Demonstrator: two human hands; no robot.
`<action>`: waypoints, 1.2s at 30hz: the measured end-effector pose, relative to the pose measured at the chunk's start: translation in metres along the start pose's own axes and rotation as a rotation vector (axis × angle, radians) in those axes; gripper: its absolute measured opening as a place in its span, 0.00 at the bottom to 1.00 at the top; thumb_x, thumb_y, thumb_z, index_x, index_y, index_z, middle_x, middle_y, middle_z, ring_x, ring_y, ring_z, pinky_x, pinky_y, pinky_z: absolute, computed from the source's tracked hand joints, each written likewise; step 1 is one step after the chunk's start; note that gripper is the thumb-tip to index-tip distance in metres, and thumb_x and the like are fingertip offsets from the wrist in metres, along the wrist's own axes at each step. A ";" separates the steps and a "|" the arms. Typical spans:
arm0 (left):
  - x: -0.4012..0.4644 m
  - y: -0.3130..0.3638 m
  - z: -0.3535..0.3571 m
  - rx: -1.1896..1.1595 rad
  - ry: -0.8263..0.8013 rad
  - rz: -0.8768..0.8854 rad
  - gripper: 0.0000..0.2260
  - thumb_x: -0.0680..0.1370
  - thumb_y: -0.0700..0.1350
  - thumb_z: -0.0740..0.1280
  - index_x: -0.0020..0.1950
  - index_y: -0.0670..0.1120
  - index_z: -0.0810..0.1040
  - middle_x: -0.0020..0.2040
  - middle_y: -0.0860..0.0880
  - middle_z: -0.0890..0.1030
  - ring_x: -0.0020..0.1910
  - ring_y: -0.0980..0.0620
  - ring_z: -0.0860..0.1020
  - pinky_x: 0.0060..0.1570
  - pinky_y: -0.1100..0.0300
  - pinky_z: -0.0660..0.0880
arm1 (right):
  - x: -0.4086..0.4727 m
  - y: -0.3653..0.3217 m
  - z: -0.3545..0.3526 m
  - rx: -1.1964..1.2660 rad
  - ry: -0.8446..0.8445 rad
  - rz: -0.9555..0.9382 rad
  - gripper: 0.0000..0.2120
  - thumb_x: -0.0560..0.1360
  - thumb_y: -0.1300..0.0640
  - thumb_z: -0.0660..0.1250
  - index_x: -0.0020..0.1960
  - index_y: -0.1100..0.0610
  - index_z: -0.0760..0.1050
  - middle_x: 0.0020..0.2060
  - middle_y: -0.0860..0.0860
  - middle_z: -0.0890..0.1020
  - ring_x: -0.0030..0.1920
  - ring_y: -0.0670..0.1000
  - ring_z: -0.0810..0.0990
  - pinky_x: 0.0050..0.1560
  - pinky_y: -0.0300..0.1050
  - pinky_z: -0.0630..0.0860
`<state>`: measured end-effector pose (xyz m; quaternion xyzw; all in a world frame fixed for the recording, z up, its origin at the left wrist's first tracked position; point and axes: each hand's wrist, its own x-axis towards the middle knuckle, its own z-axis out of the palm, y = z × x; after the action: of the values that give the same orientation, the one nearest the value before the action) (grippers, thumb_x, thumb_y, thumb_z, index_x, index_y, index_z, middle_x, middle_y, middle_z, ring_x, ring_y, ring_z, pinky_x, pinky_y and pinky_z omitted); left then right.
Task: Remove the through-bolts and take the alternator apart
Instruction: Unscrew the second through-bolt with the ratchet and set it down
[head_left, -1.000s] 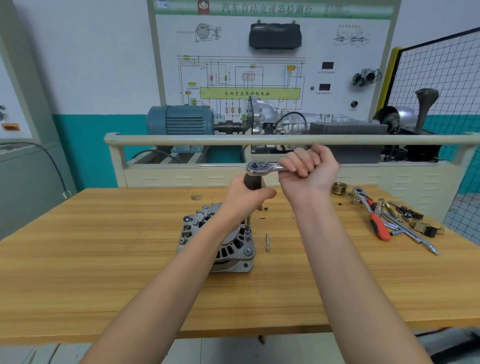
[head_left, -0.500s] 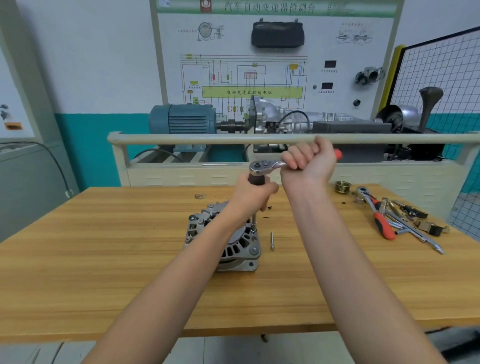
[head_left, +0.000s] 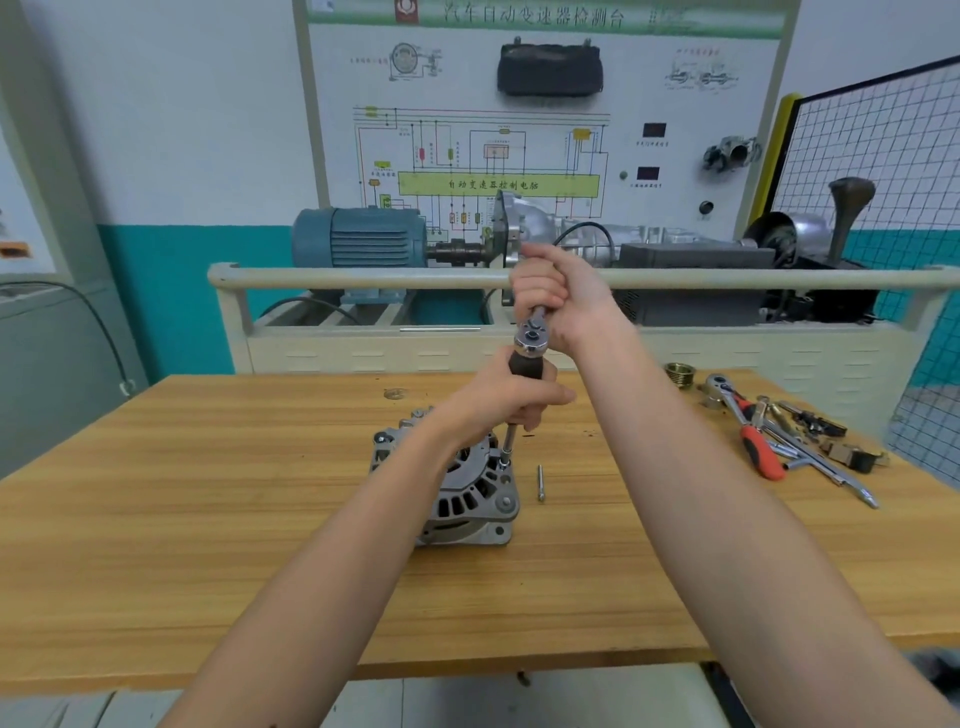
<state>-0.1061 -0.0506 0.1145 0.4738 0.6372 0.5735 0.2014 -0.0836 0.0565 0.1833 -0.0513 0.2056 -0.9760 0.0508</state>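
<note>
Head view: both forearms are reaching forward over the table (head_left: 208, 519). Left hand (head_left: 506, 400) is gripping the extension (head_left: 523, 370) upright over the alternator (head_left: 470, 493), which is sitting mid-table. Right hand (head_left: 561, 299) is gripping the ratchet (head_left: 531, 332) handle, pointing to 1 o'clock. A loose bolt (head_left: 541, 483) is lying at the alternator's 3 o'clock, with bare wood beyond it toward the tools (head_left: 779, 436).

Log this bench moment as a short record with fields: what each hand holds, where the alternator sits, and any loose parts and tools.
left hand: grips the dark extension handle under the ratchet head
right hand: grips the ratchet handle
socket tip: on a bolt at the alternator's rim
alternator: resting on the wooden table
loose bolt: lies on the table right of the alternator
spare tools: far right of the table, red-handled one among them
</note>
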 end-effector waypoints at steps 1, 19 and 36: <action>0.000 -0.001 0.001 -0.013 0.049 -0.007 0.26 0.75 0.30 0.64 0.20 0.51 0.66 0.19 0.55 0.64 0.19 0.57 0.61 0.25 0.66 0.64 | -0.002 0.003 0.001 0.031 0.007 -0.059 0.25 0.80 0.57 0.57 0.25 0.55 0.61 0.16 0.47 0.61 0.15 0.43 0.54 0.14 0.33 0.52; -0.004 0.002 0.003 0.118 0.109 0.023 0.19 0.73 0.33 0.68 0.25 0.45 0.69 0.21 0.51 0.68 0.22 0.54 0.67 0.30 0.62 0.67 | -0.010 -0.004 -0.001 -0.112 0.022 -0.047 0.25 0.81 0.57 0.55 0.25 0.55 0.60 0.16 0.47 0.61 0.16 0.44 0.53 0.15 0.34 0.52; -0.003 -0.006 0.006 0.106 0.374 0.044 0.14 0.70 0.32 0.68 0.28 0.42 0.69 0.23 0.48 0.69 0.22 0.55 0.67 0.25 0.66 0.67 | -0.036 0.022 -0.007 0.017 0.086 -0.548 0.22 0.80 0.59 0.55 0.27 0.54 0.60 0.18 0.46 0.59 0.17 0.44 0.56 0.18 0.35 0.55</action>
<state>-0.1019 -0.0496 0.1063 0.3826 0.6825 0.6213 0.0417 -0.0469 0.0433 0.1649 -0.0633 0.1779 -0.9562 -0.2236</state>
